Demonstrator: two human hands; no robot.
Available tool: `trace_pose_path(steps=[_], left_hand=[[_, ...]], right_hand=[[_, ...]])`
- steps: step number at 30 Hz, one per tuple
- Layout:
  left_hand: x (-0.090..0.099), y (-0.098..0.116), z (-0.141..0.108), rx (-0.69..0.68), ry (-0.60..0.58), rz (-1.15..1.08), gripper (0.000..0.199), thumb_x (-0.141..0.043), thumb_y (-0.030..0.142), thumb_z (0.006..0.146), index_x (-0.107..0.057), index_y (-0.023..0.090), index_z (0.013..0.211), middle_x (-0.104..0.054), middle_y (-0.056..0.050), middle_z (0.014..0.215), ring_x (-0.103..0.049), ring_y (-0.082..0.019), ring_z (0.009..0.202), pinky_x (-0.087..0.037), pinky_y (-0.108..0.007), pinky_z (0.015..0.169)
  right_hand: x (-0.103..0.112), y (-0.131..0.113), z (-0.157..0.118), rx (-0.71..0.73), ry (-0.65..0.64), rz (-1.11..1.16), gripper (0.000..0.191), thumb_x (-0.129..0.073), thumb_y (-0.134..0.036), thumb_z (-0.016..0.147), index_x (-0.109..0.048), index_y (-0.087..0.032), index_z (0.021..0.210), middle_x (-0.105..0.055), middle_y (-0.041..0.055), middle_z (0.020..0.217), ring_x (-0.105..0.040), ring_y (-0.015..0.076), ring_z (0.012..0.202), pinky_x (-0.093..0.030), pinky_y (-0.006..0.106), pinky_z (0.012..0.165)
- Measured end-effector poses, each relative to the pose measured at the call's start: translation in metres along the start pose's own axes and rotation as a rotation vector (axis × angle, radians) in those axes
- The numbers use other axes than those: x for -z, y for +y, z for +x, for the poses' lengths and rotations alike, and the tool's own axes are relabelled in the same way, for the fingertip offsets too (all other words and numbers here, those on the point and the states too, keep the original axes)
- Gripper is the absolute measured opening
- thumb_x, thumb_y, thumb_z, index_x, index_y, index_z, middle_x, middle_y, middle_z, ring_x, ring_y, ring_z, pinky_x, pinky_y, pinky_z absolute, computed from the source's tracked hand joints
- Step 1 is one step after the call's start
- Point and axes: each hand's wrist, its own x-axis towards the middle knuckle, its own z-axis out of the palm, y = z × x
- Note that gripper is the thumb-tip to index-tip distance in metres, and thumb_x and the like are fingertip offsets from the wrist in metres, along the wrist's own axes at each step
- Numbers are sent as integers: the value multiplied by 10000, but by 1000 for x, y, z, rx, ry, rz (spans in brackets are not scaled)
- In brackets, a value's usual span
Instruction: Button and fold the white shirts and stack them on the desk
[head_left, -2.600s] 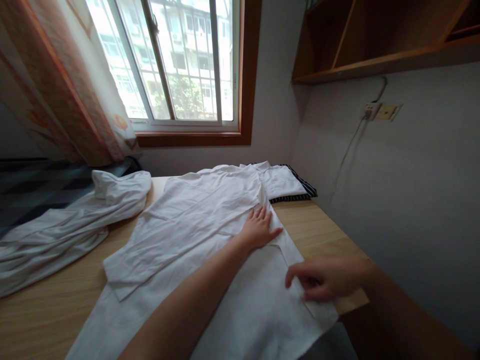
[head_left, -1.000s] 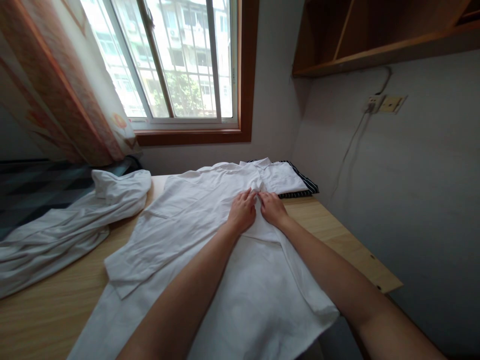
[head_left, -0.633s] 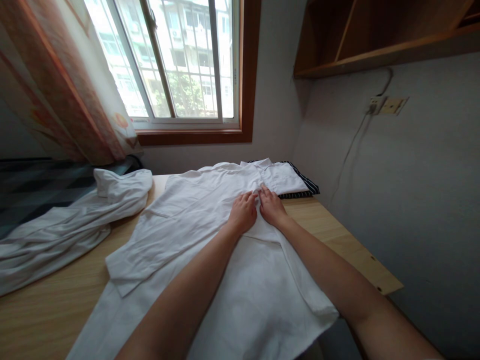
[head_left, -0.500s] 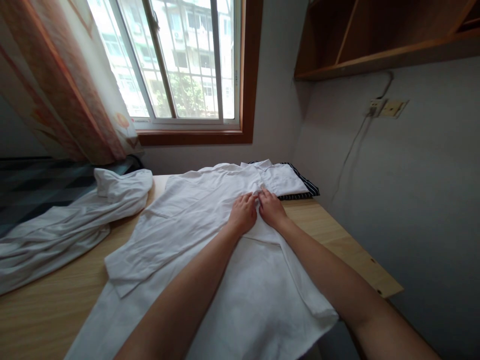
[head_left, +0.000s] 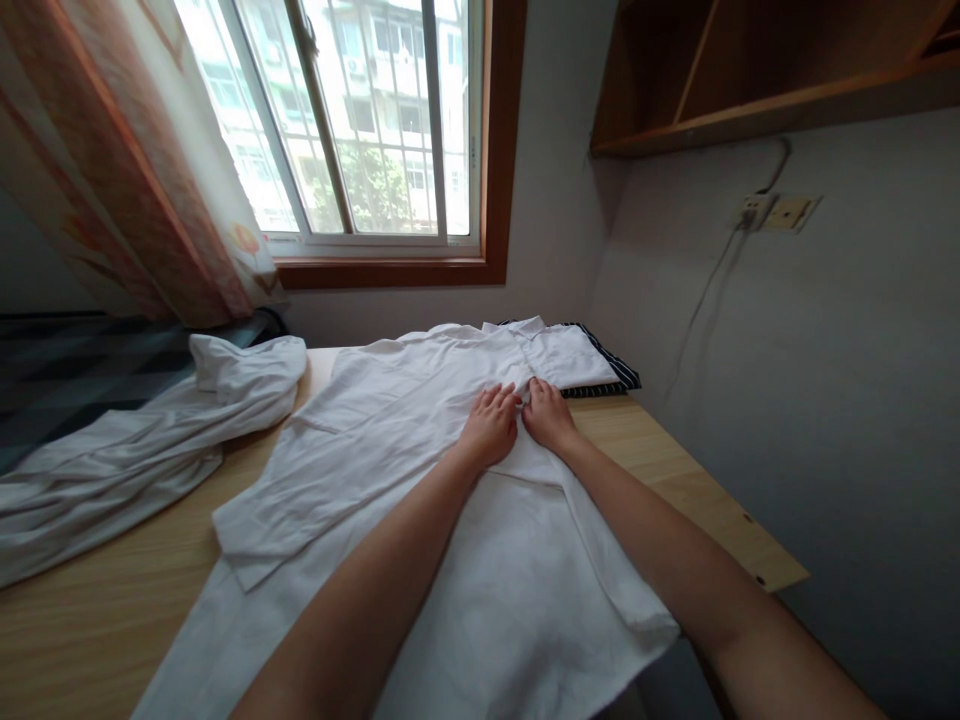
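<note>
A white shirt (head_left: 360,420) lies spread over the wooden table, one sleeve laid out to the left and its lower part draping over the near edge. My left hand (head_left: 491,425) rests palm down on the shirt, fingers stretched forward over the cloth. Close beside it, my right hand (head_left: 549,412) has its fingers bent around a bit of the shirt's fabric near the right edge; the fingertips are partly hidden. Beyond my hands, a folded white shirt with a collar (head_left: 566,360) sits on a black striped cloth (head_left: 626,376).
On the left, a crumpled white garment (head_left: 165,425) lies across the wooden table (head_left: 97,620) and toward a dark checked surface (head_left: 82,365). A window (head_left: 375,130) and curtain (head_left: 135,150) are behind. A shelf (head_left: 750,115) hangs above a wall socket (head_left: 787,213).
My two hands have drawn slightly apart, the right one moving a little to the right. The shirt lies almost as before.
</note>
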Motion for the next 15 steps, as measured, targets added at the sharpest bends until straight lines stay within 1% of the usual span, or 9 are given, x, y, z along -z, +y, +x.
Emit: trace_pose_path(steps=[3, 5, 7, 9, 12, 14, 15], left_hand=[[-2, 0, 0, -4, -55, -6, 400, -426, 161, 899, -582, 172, 1267, -475, -83, 1533, -348, -263, 1461, -221, -487, 1235], [-2, 0, 0, 11, -87, -10, 435, -417, 158, 900, -554, 161, 1313, -483, -94, 1526, -348, -263, 1462, -220, -495, 1234], [-1, 0, 1, 23, -108, -13, 490, -406, 156, 903, -504, 145, 1384, -486, -99, 1523, -346, -265, 1463, -210, -500, 1236], [-1, 1, 1, 26, -116, -9, 553, -399, 159, 908, -431, 132, 1459, -476, -98, 1532, -340, -271, 1465, -199, -505, 1237], [-1, 2, 1, 4, -107, 23, 623, -406, 172, 912, -335, 130, 1530, -435, -103, 1560, -311, -284, 1478, -184, -520, 1236], [-2, 1, 1, -29, -105, 48, 618, -406, 183, 920, -339, 135, 1532, -410, -105, 1576, -288, -285, 1489, -179, -516, 1235], [-2, 1, 1, -46, -107, 54, 605, -402, 186, 924, -357, 137, 1525, -401, -106, 1581, -284, -283, 1491, -183, -507, 1235]], right_hand=[[-1, 4, 2, -20, 29, 73, 448, -441, -129, 866, -566, -22, 1282, -608, 222, 1307, -544, 285, 1210, -401, 377, 1067], [-2, 8, 3, -23, 63, 126, 408, -430, -112, 850, -607, -56, 1213, -631, 204, 1266, -556, 267, 1195, -409, 360, 1064], [-4, 12, 4, -26, 119, 178, 394, -418, -102, 840, -631, -88, 1171, -632, 188, 1264, -544, 253, 1219, -410, 356, 1071], [-6, 16, 6, -37, 184, 235, 390, -413, -95, 825, -649, -111, 1136, -639, 178, 1241, -546, 251, 1213, -421, 365, 1066], [-7, 20, 7, -61, 270, 321, 360, -434, -87, 787, -654, -116, 1071, -669, 169, 1093, -596, 262, 1083, -471, 379, 996], [-7, 20, 7, -66, 314, 352, 350, -444, -81, 769, -637, -122, 1057, -669, 157, 1031, -608, 262, 1013, -492, 382, 950], [-6, 20, 7, -62, 326, 352, 354, -443, -78, 767, -628, -122, 1066, -666, 159, 1036, -607, 263, 1009, -494, 383, 942]])
